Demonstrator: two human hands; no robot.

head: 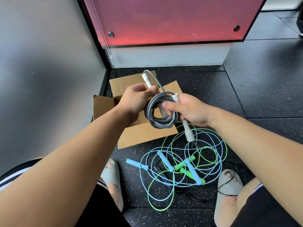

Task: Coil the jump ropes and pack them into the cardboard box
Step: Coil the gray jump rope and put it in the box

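Note:
A grey jump rope (159, 122) with white handles is wound into a coil and held above the open cardboard box (144, 136). My left hand (136, 99) grips one white handle (147, 80), which points up and away. My right hand (191, 108) holds the coil together with the other white handle (188, 130), which slants down to the right. On the floor in front of me lies a tangle of blue jump rope (164, 159), green jump rope (185, 163) and a black rope (161, 173).
The box stands on black speckled rubber flooring (246, 89) in a corner, with a grey wall (49, 63) to the left and a red panel (172, 20) behind. My two feet in grey slides (112, 176) (228, 189) flank the rope tangle.

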